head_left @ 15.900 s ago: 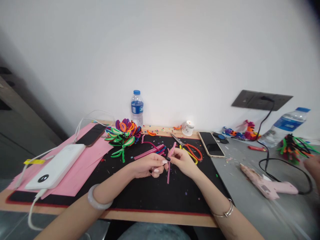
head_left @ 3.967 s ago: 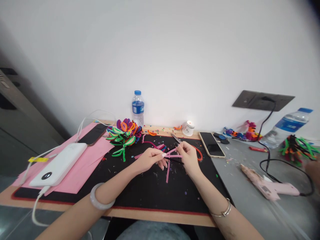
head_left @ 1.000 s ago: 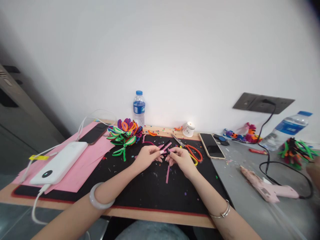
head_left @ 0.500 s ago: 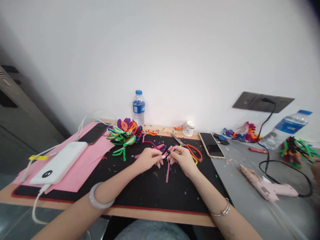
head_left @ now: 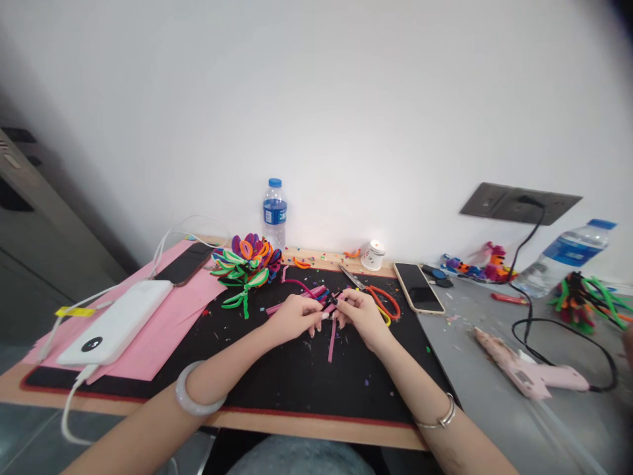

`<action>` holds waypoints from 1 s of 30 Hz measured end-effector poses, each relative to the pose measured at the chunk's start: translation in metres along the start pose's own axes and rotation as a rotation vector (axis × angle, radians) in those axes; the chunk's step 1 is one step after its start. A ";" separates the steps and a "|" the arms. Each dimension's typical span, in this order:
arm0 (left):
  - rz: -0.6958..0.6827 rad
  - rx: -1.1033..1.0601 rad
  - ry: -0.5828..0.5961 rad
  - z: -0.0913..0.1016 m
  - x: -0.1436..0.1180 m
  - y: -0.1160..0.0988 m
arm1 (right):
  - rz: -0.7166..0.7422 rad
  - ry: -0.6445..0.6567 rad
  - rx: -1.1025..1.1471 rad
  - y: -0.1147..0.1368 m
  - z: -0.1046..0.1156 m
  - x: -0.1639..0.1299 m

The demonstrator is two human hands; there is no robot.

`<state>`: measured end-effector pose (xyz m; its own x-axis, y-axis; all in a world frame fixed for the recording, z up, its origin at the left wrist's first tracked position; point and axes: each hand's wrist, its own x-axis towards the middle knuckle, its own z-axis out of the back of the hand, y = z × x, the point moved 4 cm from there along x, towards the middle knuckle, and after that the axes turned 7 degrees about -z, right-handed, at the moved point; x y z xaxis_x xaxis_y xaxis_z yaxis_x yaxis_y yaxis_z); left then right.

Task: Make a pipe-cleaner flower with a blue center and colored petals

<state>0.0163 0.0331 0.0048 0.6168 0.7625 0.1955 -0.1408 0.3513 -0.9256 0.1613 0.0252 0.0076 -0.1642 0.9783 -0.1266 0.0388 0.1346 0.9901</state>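
Observation:
Over the black mat [head_left: 297,389], my left hand [head_left: 297,316] and my right hand [head_left: 361,316] meet at the fingertips. Both are closed in a pinch on a pink pipe cleaner [head_left: 331,343], one end of which hangs down below the right fingers. Something small and dark shows between the fingertips, too small to name. Just behind my left hand lie several pink, purple and blue pipe cleaners [head_left: 316,292]. Scissors [head_left: 383,300] with orange handles rest beyond my right hand, blades pointing to the wall.
Pipe-cleaner flowers [head_left: 247,264] and a water bottle [head_left: 275,214] stand at back left. A power bank [head_left: 119,323] lies on pink paper [head_left: 148,356]. To the right are a phone [head_left: 419,287], a paper cup [head_left: 372,256] and a corded pink glue gun [head_left: 529,376].
My fingertips have shifted slightly around the pipe cleaner, and more of the dark piece shows between them. The pink end hangs in the same place.

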 end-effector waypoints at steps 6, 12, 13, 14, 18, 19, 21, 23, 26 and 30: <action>0.007 -0.049 0.019 -0.003 0.000 -0.002 | -0.033 0.001 0.027 0.001 -0.001 -0.001; -0.028 -0.023 0.018 -0.002 -0.001 -0.007 | -0.093 0.140 0.019 -0.001 -0.010 -0.004; -0.027 -0.013 0.010 -0.002 -0.001 -0.007 | -0.094 0.141 0.020 -0.001 -0.010 -0.005; -0.026 -0.007 0.002 -0.001 -0.001 -0.006 | -0.096 0.137 0.019 -0.001 -0.010 -0.005; -0.024 -0.016 -0.002 -0.001 -0.001 -0.006 | -0.095 0.102 0.008 -0.001 -0.008 -0.004; -0.022 -0.021 -0.001 -0.001 -0.001 -0.006 | -0.092 0.093 0.006 -0.001 -0.008 -0.003; -0.018 -0.025 0.001 -0.001 -0.001 -0.006 | -0.071 0.081 0.007 -0.001 -0.006 -0.003; -0.014 -0.025 -0.003 -0.001 -0.002 -0.007 | -0.041 0.076 0.010 0.000 -0.005 -0.002; 0.005 -0.006 -0.017 0.001 -0.002 -0.005 | -0.029 0.060 0.022 0.001 -0.004 -0.002; 0.051 -0.007 -0.031 0.001 -0.002 -0.002 | -0.059 0.038 0.076 0.001 -0.004 -0.003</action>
<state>0.0145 0.0317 0.0064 0.5843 0.7960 0.1582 -0.1661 0.3082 -0.9367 0.1576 0.0219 0.0088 -0.2059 0.9618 -0.1803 0.1028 0.2045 0.9734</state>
